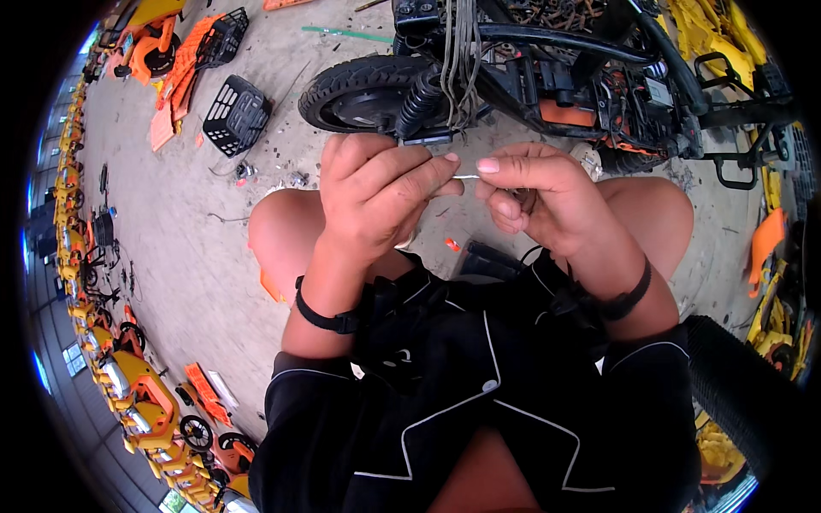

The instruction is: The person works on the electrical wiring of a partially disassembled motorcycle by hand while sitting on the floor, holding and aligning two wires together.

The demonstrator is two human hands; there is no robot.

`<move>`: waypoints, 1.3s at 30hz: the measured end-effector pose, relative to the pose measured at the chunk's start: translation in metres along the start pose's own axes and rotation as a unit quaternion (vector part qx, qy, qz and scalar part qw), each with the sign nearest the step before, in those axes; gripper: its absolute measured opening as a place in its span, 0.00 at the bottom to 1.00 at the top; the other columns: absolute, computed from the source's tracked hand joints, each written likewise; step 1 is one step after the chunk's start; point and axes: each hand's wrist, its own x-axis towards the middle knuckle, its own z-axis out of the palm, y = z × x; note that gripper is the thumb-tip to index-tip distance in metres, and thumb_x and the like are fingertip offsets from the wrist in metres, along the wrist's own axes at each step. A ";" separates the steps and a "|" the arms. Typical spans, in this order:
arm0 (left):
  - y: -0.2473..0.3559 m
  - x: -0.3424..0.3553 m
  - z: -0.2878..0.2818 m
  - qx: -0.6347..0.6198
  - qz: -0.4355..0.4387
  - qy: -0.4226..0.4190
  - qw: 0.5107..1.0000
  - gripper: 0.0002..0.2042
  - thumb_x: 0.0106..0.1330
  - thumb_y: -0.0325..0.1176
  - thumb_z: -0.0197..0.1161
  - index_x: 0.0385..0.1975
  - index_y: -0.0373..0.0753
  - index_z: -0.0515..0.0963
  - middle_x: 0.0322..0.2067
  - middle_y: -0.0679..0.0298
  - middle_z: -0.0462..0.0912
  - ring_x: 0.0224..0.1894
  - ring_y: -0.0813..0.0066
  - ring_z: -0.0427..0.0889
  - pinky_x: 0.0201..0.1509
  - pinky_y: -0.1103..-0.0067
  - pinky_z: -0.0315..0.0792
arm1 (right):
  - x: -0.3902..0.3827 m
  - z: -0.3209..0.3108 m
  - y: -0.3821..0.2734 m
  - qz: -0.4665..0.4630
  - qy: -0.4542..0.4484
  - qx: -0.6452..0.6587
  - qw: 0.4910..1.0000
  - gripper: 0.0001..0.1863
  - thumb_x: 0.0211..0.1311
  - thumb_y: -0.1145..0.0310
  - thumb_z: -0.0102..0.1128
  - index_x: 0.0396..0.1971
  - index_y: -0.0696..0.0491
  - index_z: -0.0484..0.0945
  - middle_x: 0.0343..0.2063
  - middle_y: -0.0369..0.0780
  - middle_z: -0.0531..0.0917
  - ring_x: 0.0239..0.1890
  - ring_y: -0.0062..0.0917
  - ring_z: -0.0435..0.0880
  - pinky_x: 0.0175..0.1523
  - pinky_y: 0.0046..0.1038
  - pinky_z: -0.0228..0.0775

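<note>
My left hand [372, 197] and my right hand [534, 192] meet above my knees, fingertips almost touching. Between them they pinch a thin pale wire [467, 177], my left thumb and forefinger on one end, my right thumb and forefinger on the other. Just beyond my hands hangs a bundle of grey cables [462, 51] from a stripped black scooter frame [564, 68]. Its front wheel [359, 90] and a ribbed black fork boot [419, 98] sit right above my left hand. Each wrist wears a black band.
Two black wire baskets [235, 115] lie on the concrete floor at the upper left, beside orange panels [175, 81]. Rows of yellow and orange scooters [137, 402] line the left rim. Yellow parts [718, 34] pile at the upper right. A small orange piece [451, 245] lies between my knees.
</note>
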 end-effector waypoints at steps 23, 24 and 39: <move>0.000 -0.025 -0.015 -0.477 -0.530 -0.160 0.683 0.13 0.65 0.37 0.67 0.29 0.31 0.83 0.26 0.66 0.82 0.30 0.82 0.73 0.37 0.82 0.69 | 0.001 0.003 -0.002 -0.507 0.049 -0.757 0.410 0.18 0.48 0.64 0.71 0.42 0.48 0.83 0.45 0.33 0.82 0.52 0.30 0.78 0.58 0.36 0.66; 0.001 -0.025 -0.015 -0.487 -0.533 -0.166 0.672 0.13 0.65 0.37 0.67 0.29 0.31 0.83 0.26 0.67 0.82 0.30 0.82 0.73 0.37 0.82 0.69 | 0.002 0.001 0.000 -0.510 0.046 -0.766 0.390 0.16 0.49 0.64 0.70 0.40 0.48 0.83 0.42 0.32 0.83 0.50 0.29 0.78 0.57 0.36 0.67; 0.007 -0.019 -0.018 -0.024 -0.086 -0.019 0.996 0.09 0.47 0.35 0.75 0.30 0.49 0.86 0.29 0.74 0.81 0.35 0.73 0.75 0.42 0.75 0.61 | 0.019 -0.005 0.020 0.030 -0.040 -0.004 0.999 0.12 0.62 0.64 0.64 0.28 0.59 0.81 0.24 0.37 0.81 0.26 0.20 0.78 0.35 0.24 0.69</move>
